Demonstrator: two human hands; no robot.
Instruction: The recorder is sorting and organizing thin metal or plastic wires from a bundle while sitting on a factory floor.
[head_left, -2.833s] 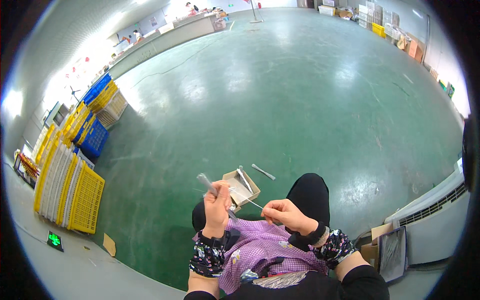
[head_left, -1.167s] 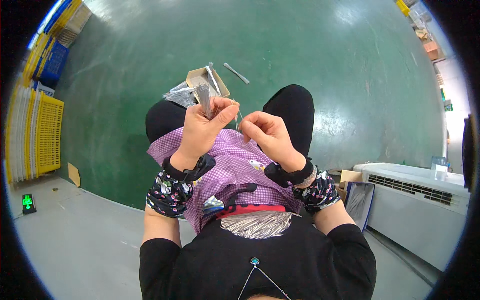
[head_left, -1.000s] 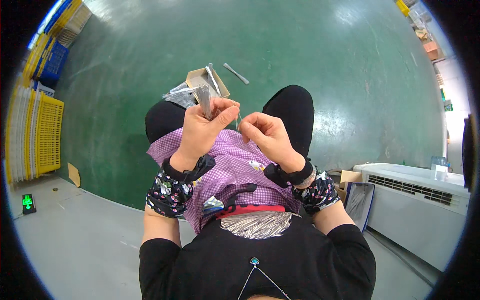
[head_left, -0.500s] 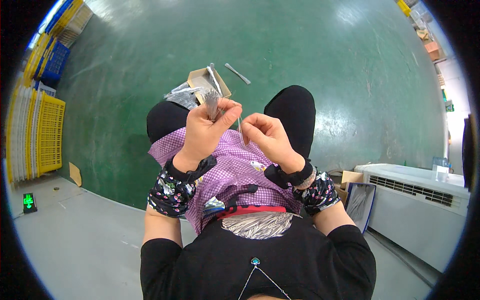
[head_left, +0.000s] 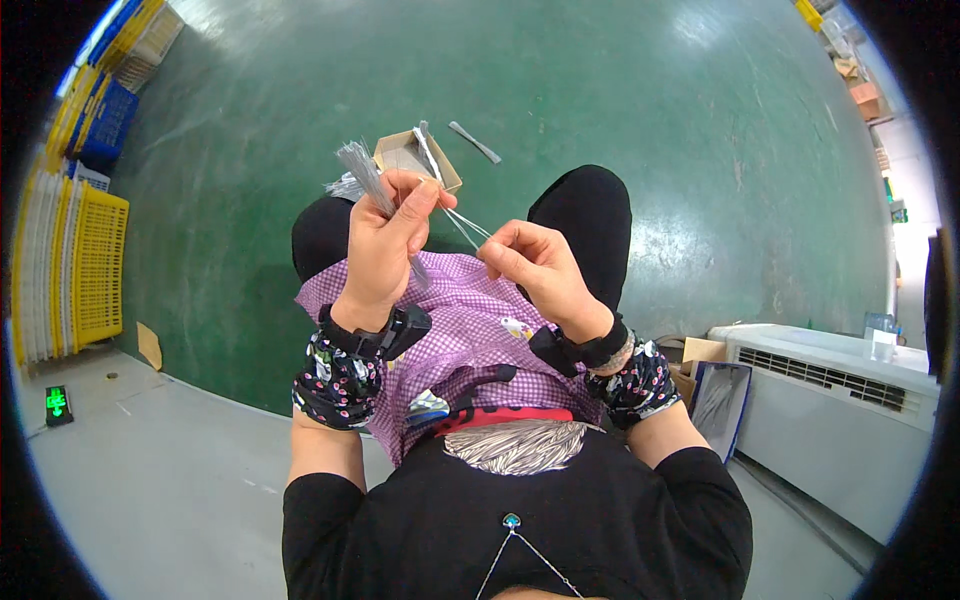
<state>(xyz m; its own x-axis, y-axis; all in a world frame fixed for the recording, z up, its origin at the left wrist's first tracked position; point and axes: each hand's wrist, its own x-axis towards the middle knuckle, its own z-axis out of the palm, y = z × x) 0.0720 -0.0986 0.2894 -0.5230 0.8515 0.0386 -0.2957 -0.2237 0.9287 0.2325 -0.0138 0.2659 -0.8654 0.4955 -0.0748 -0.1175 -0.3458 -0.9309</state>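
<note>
My left hand [head_left: 378, 245] is closed round a bundle of thin grey wires [head_left: 362, 172], whose frayed end fans out above the fist and whose other end shows below it. A few loose wire strands [head_left: 462, 226] stretch from my left thumb and forefinger across to my right hand [head_left: 545, 268]. Its thumb and forefinger pinch the ends of those strands. Just beyond my left hand, a small open cardboard box [head_left: 449, 166] holds another grey bundle [head_left: 427, 150]. More wires [head_left: 343, 188] lie left of the box, partly hidden by my left hand and its bundle.
One tied grey bundle [head_left: 475, 142] lies on the green floor [head_left: 700, 180] ahead. My lap is covered by a purple checked apron [head_left: 460, 330]. Stacked yellow crates [head_left: 100, 270] stand at left. On the right are a white vented unit [head_left: 830, 375] and a box of grey wires [head_left: 722, 400].
My left hand has shifted left and tilted the bundle leftward. My right hand has moved slightly up, and the strands now stretch slantwise between both hands instead of hanging nearly upright.
</note>
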